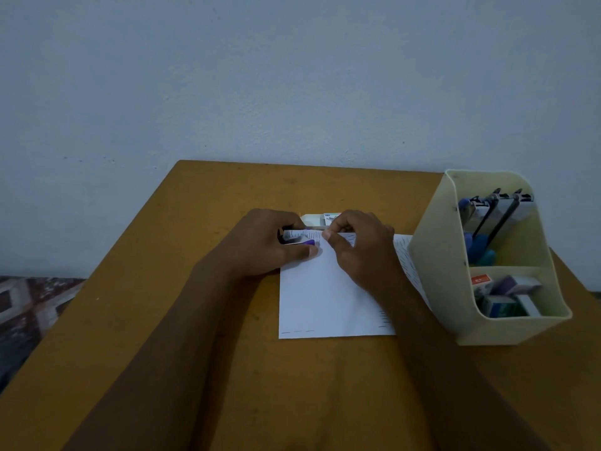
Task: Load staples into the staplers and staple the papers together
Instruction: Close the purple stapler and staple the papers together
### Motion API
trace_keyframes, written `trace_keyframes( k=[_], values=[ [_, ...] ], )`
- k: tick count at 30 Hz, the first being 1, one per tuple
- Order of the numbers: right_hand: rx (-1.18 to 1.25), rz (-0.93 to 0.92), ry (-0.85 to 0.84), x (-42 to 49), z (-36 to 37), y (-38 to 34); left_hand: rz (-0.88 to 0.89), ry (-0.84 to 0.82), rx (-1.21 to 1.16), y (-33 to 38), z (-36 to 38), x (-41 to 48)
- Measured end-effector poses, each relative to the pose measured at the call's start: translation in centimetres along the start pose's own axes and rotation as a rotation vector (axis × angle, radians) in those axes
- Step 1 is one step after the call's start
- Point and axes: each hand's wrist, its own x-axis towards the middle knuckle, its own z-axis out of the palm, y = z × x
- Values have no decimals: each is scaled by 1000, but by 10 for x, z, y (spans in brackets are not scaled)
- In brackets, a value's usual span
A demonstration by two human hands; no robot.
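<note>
White papers [320, 297] lie on the wooden table [201, 229] in front of me. My left hand [270, 244] grips a small purple stapler [304, 239] at the papers' top left corner; most of the stapler is hidden by my fingers. My right hand [361, 245] pinches the papers' top edge just right of the stapler. A small staple box [327, 219] lies on the table just beyond both hands, partly hidden.
A cream plastic organizer [435, 271] stands at the right of the table. Its back compartment holds several staplers [494, 216] upright, its front one several small staple boxes [507, 296]. A patterned floor shows beyond the table's left edge.
</note>
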Motion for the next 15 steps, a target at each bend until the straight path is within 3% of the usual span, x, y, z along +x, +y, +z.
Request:
trace_keyframes(
  k=[11, 15],
  values=[
    [9, -16, 4, 0, 1, 2, 34, 68, -3, -4, 3, -2],
    [5, 4, -7, 0, 1, 1, -37, 5, -26, -3, 3, 0]
  ],
)
